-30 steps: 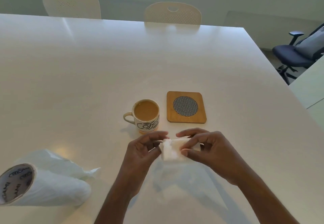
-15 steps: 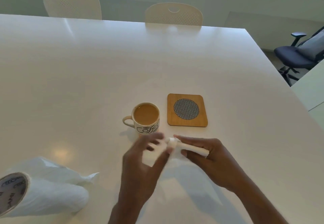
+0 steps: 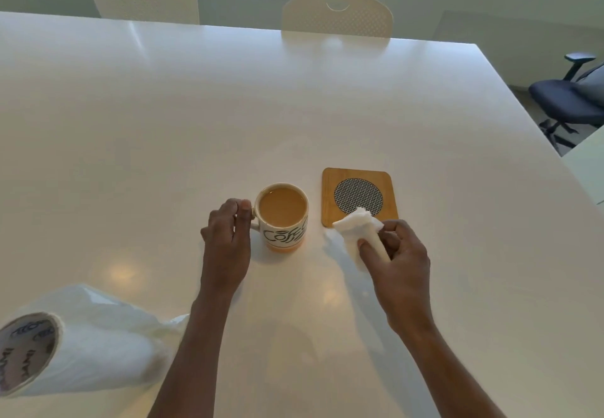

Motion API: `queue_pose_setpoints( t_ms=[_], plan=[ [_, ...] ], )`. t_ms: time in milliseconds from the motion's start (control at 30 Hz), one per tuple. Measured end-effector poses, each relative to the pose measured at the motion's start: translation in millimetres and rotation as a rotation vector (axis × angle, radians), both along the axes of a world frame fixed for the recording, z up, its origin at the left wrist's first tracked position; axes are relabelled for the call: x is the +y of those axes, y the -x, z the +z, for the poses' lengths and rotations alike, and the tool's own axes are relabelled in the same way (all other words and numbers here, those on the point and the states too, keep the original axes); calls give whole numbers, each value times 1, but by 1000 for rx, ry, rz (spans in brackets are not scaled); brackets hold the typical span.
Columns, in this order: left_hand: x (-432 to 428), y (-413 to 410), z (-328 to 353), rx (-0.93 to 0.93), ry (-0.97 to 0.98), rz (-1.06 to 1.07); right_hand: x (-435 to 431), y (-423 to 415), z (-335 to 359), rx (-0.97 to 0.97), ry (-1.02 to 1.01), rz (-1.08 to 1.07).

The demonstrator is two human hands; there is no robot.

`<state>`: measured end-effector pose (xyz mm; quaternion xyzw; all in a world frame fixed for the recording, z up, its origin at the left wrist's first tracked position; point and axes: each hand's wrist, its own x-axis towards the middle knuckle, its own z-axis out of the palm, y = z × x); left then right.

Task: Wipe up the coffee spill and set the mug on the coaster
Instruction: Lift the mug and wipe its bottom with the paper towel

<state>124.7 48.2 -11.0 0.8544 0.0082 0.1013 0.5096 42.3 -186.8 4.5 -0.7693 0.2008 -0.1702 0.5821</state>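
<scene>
A big white table (image 3: 294,107) fills most of the room in front of the person, with two pale chairs (image 3: 336,14) pushed in at its far side and a dark office chair (image 3: 568,100) off to the right. Near the front left corner lies a roll of paper towel (image 3: 65,355) on its side, a loose sheet trailing from it. Toward the middle sits a square wooden coaster (image 3: 359,197) with a round woven inset, bare on top. Just left of it, apart from it, stands the mug (image 3: 282,216) on the table, upright and full of milky coffee. The left hand (image 3: 227,238) is at the mug's handle, fingers curled around it. The right hand (image 3: 397,254) is closed on a wad of white tissue (image 3: 358,229), whose tip overlaps the coaster's near edge.
</scene>
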Motion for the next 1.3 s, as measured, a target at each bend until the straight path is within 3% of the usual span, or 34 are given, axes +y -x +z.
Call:
queue_pose_setpoints(
  t_ms=[133, 333, 467, 733, 967, 1100, 1200, 1300],
  plan=[
    [4, -6, -9, -31, 78, -75, -1, -9, 1, 10, 98, 13],
    [13, -12, -9, 86, 217, -223, -11, -21, 7, 54, -110, 66],
    [14, -13, -6, 146, 364, -263, -16, -23, 10, 36, -124, 92],
    [11, -12, -8, 172, 484, -269, -14, -26, 13, 79, 103, 74],
    [10, -9, -11, 165, 497, -231, 5, -30, 4, -30, 134, 4],
    [12, -5, -6, 114, 505, -170, 27, -26, -7, -142, 257, -56],
    [13, -5, 8, 70, 533, -106, 41, -19, -20, -168, 440, 31],
    [16, -9, 23, 31, 560, -49, 57, -8, -30, -71, 666, 219]
  ],
)
